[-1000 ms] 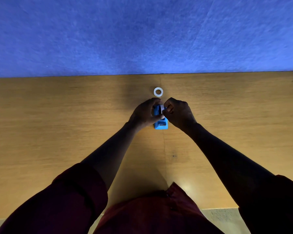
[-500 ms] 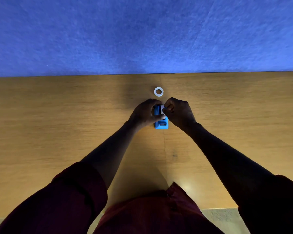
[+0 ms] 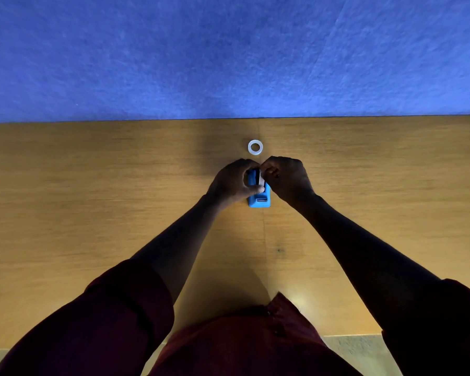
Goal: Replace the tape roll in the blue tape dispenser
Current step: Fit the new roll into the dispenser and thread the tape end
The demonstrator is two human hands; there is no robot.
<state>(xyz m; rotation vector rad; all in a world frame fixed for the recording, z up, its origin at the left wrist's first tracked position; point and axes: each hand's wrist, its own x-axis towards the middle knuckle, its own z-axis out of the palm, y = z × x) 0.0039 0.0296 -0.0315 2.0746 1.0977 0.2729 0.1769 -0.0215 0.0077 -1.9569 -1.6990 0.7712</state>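
The blue tape dispenser [image 3: 260,199] stands on the wooden table [image 3: 92,213], its cutter end toward me. My left hand [image 3: 232,183] wraps around its left side, thumb across the top. My right hand [image 3: 288,177] is at its right side, fingertips pinched on a white tape roll [image 3: 261,178] that sits edge-up in the dispenser's slot. A second small white ring [image 3: 255,147] lies flat on the table just beyond both hands.
A blue felt wall panel [image 3: 228,55] rises at the table's far edge. The table's near edge runs close to my body, with my dark red sleeves [image 3: 106,321] low in view.
Both hands stay on the dispenser with only slight finger shifts. The white roll shows a little more between my fingers now.
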